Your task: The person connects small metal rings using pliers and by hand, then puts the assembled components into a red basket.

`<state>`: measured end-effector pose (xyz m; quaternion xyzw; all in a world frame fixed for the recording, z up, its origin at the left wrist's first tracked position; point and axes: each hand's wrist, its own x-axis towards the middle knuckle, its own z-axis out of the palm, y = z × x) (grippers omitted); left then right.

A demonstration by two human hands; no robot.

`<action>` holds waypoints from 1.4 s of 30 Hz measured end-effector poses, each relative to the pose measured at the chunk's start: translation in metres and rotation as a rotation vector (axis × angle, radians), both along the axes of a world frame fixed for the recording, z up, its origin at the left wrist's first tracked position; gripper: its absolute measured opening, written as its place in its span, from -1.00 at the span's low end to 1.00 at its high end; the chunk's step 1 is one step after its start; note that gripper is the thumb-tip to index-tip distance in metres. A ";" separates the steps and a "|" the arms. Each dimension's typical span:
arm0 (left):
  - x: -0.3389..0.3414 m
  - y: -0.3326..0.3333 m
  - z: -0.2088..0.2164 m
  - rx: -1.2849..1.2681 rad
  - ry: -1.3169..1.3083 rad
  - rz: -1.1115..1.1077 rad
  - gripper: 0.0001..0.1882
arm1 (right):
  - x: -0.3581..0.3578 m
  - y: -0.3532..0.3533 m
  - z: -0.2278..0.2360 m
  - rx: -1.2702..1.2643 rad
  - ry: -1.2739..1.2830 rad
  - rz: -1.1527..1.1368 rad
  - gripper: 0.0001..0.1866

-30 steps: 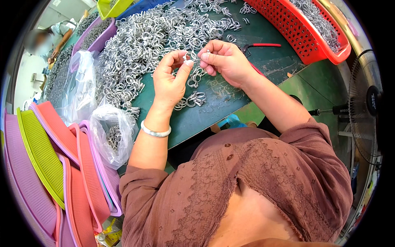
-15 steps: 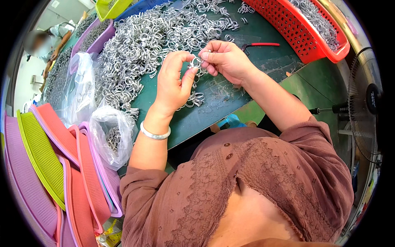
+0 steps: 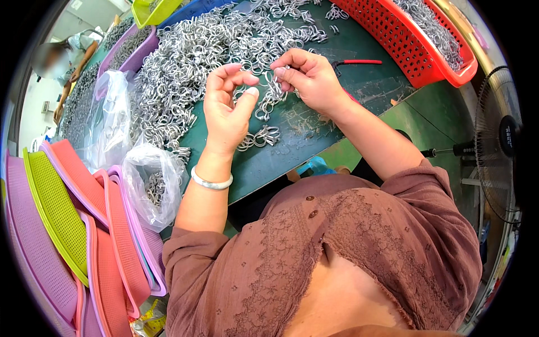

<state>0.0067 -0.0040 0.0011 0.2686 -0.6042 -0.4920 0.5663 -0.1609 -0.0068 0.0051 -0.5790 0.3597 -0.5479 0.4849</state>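
Above the surface point(image 3: 252, 174), in from its near edge, the left hand point(image 3: 227, 106) is gaping empty, the right hand point(image 3: 310, 81) is pinching what seems a small metal piece point(image 3: 287, 67), probably for fine control, and metal rings point(image 3: 193, 62) are lying heaped toward the far-left corner.

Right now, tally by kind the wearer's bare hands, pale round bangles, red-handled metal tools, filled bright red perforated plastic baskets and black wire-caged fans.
Left hand and right hand: 2
Pale bangle: 1
Red-handled tool: 1
Filled red basket: 1
Black fan: 1
Total: 6
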 end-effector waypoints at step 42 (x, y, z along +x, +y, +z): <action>0.003 -0.007 0.000 0.492 0.067 -0.253 -0.92 | 0.007 -0.009 -0.003 0.215 -0.338 0.144 -0.90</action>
